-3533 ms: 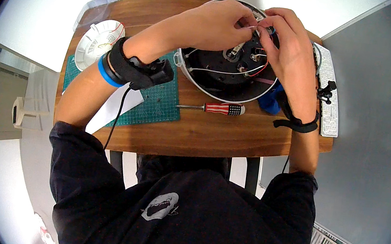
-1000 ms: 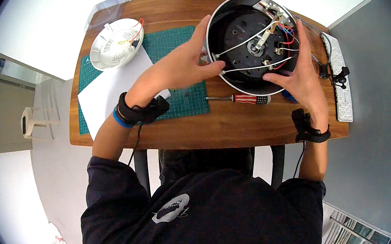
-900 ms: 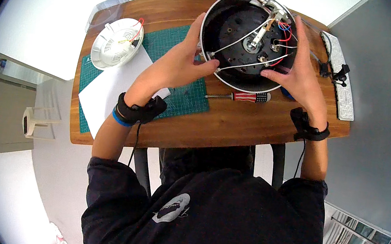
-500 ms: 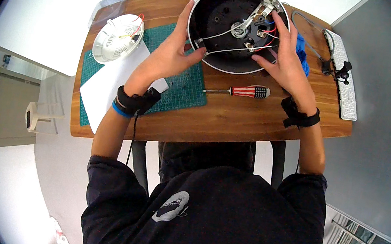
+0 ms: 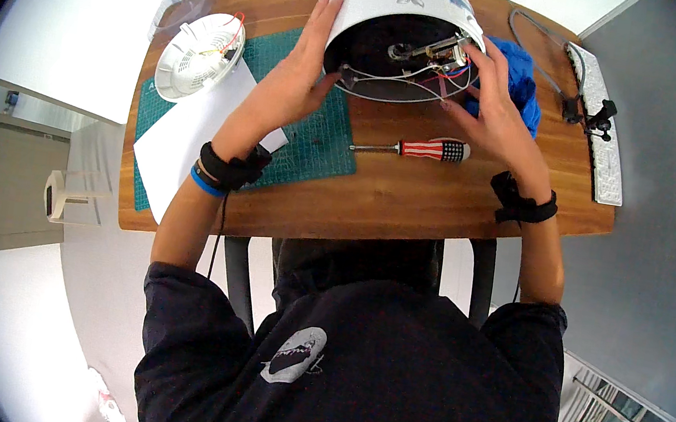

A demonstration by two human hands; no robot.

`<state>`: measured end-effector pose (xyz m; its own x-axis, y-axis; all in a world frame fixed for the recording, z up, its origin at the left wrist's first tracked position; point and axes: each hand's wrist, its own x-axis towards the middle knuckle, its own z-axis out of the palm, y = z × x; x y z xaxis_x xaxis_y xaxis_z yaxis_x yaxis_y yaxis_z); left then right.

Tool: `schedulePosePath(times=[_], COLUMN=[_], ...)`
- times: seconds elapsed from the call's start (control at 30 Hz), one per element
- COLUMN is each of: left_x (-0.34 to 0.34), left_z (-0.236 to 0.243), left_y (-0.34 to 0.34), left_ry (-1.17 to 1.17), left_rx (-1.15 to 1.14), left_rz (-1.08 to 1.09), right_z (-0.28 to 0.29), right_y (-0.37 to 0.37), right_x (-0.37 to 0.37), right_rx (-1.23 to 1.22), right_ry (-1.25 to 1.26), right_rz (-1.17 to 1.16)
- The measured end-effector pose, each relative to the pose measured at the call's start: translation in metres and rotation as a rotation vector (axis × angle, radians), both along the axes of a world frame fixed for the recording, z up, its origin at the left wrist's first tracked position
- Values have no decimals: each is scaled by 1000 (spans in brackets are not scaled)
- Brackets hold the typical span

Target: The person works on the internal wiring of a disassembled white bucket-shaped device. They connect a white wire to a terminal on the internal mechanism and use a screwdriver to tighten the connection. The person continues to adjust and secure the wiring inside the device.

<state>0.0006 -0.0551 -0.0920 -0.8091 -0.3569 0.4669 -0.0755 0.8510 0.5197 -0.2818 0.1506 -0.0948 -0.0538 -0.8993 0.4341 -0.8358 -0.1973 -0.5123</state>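
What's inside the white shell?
The white shell holds a metal bracket and pale, red and blue wires. Anything behind the bracket is covered; the right hand hides some rim.

The left hand (image 5: 288,88) curves in a hold, fingers (image 5: 319,30) nearly straight and reaching forward, its thumb (image 5: 324,89) angled to their right — nearer the body. Facing it, the right hand (image 5: 499,115) bends its fingers leftward, thumb tip just behind them. Both forearms (image 5: 542,257) — well apart behind the fingers — slant inward.
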Motion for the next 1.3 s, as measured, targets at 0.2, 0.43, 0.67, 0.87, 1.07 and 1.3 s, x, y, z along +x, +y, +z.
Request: schedulePosePath(times=[0.2, 0.43, 0.67, 0.87, 1.07, 1.3], left_x=[8, 13, -20, -50, -59, -61], left_z=[7, 39, 40, 23, 14, 8], left_y=[4, 38, 81, 69, 68, 71], left_ry=[-32, 97, 136, -45, 18, 34], left_rx=[-22, -134, 82, 138, 104, 88], left_rz=[-24, 116, -50, -131, -138, -175], right_z=[2, 31, 36, 27, 27, 20], right_y=[1, 15, 11, 11, 8, 4], right_x=[-1, 15, 23, 8, 7, 9], right_rx=[-8, -154, -370, -379, -387, -436], right_ry=[-6, 137, 484, 519, 545, 446], right_rz=[7, -222, -93, -36, -8, -58])
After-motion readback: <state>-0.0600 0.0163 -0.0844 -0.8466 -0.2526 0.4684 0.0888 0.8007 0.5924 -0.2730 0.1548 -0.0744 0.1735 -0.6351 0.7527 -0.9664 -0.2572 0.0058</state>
